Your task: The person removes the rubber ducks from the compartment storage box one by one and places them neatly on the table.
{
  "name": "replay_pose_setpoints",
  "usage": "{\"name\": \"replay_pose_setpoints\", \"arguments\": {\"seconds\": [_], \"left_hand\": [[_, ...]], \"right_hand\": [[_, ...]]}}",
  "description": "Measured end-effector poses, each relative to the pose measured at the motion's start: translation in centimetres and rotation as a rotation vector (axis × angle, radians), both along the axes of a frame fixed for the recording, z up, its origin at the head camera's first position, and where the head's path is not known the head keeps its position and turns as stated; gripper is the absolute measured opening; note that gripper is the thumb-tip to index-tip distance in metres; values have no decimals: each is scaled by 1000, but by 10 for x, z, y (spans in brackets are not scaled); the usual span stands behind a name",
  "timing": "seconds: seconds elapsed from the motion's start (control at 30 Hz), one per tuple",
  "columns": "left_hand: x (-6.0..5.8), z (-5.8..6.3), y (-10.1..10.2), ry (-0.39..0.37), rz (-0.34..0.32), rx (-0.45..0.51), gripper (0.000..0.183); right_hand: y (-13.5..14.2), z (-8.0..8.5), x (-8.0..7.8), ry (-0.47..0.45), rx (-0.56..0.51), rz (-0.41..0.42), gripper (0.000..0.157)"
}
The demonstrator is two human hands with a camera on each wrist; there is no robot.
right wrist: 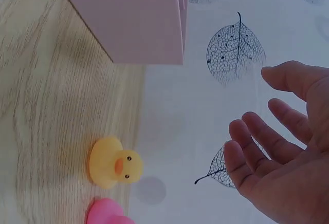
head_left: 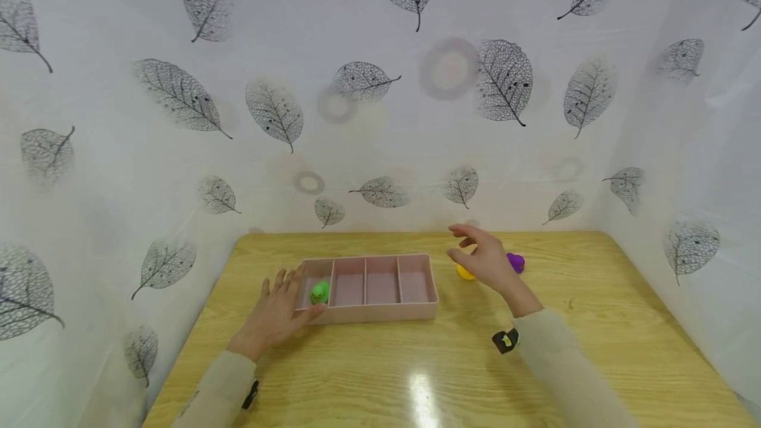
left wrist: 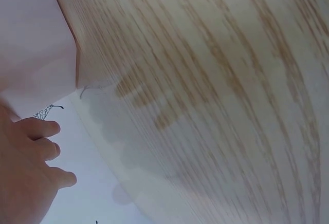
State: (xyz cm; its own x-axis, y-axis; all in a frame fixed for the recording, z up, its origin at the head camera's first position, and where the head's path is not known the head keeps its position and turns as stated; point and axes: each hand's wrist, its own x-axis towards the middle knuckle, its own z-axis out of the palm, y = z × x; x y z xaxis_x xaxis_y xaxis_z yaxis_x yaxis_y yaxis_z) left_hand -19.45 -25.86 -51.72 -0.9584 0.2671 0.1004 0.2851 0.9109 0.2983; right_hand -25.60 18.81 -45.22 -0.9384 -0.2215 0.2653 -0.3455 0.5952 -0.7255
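Observation:
A pink tray point(head_left: 374, 312) with a row of compartments lies on the table. In its leftmost compartment sits a green rubber duck point(head_left: 320, 292). My left hand point(head_left: 276, 312) is at the tray's left end, fingers spread along that side and thumb over the front rim. Past the tray's right end, my right hand point(head_left: 484, 259) hovers with loosely bent fingers and nothing in them. Below it is a yellow rubber duck point(right wrist: 113, 162), partly covered by the hand in the head view. A pink rubber duck point(right wrist: 108, 212) sits beside the yellow one in the right wrist view.
A purple toy point(head_left: 515, 263) shows just right of my right hand. The wooden table point(head_left: 357, 368) ends at the back against a white curtain point(head_left: 380, 131) printed with leaves, which also rises on both sides.

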Motion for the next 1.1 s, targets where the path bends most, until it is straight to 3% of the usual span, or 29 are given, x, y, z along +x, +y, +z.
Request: {"name": "replay_pose_setpoints", "arguments": {"seconds": [0.4,0.6,0.83,1.1], "left_hand": [[1,1,-1,-33,0,-2,108],[-2,9,-1,9,-31,-35,106],[-2,17,-5,52,-57,-71,101],[-6,16,-7,56,-70,-116,98]], "right_hand": [[-45,6,4,28,-24,110,47],[-63,8,4,30,-30,163,44],[-90,7,6,-18,-48,245,46],[-126,-5,7,-66,-4,341,42]]}}
